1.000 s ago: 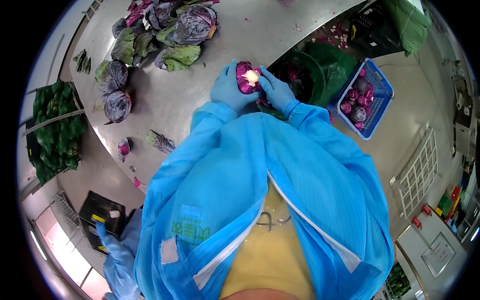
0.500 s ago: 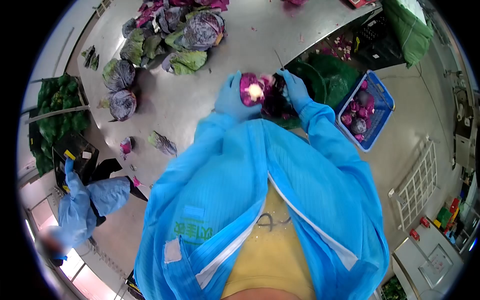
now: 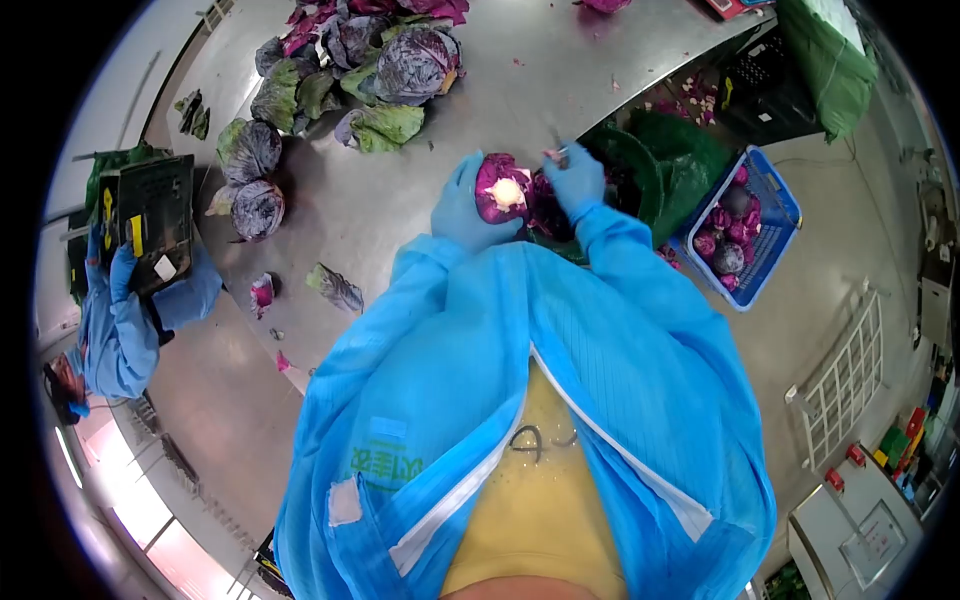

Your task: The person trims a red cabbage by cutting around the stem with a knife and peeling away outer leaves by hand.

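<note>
A red cabbage (image 3: pixel 497 190), pale core exposed, is held in the left hand's (image 3: pixel 462 210) grip. The right hand (image 3: pixel 577 180) has been drawn off it, leaving the core unobstructed, and is closed around what appears a blurred knife (image 3: pixel 558 133). That grip is crowded rightward by a green bag (image 3: pixel 690 165); leafy heads (image 3: pixel 418 65) are strewn beyond the left.

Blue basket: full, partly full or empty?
Partly full: cabbages lie inside the blue basket, but much of its inner wall shows bare beside them.
</note>
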The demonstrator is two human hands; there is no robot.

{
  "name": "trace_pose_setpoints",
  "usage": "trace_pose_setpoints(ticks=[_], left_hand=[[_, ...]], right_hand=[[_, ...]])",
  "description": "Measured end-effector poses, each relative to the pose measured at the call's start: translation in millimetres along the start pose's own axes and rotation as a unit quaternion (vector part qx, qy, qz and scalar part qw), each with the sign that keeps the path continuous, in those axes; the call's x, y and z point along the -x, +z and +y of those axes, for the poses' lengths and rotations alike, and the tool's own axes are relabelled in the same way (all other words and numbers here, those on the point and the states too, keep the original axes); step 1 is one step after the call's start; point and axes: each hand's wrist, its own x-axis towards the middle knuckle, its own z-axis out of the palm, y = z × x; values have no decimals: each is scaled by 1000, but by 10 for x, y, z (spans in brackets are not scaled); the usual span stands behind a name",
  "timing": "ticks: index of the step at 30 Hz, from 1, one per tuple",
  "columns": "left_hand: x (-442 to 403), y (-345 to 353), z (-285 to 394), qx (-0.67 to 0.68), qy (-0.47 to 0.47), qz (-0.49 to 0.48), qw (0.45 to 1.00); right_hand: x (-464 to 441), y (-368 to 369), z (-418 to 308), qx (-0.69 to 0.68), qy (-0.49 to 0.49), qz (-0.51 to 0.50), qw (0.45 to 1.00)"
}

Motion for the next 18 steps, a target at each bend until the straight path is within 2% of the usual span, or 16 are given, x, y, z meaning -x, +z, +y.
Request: trace_pose_setpoints(ticks=[2,3,6,8,10,11,12,14,16,18], left_hand=[[29,-4,11,22,-3,28,999],[4,-11,14,17,15,31,999],[20,-28,44,5,-18,17,1000],[-12,-12,39,18,-12,25,999],[10,-4,27,17,-17,25,999],[13,0,24,17,-17,25,999],[19,9,32,5,-12,34,999],[24,13,40,-7,-4,42,999],[33,23,51,-13,-15,48,999],[33,34,53,-16,-14,49,999]], right_hand=[[-103,-229,118,85,139,0,987],[-103,-344,129,72,116,-46,990],[113,-400,41,102,62,-45,992],[221,-445,-174,2,108,-146,983],[299,-339,-132,-34,85,-175,980],[341,-264,-67,-53,32,-156,986],[365,-258,-121,-54,33,-156,986],[384,-253,-243,-65,135,-180,972],[406,-249,-297,-65,155,-214,962],[419,-173,-225,-6,58,-208,976]])
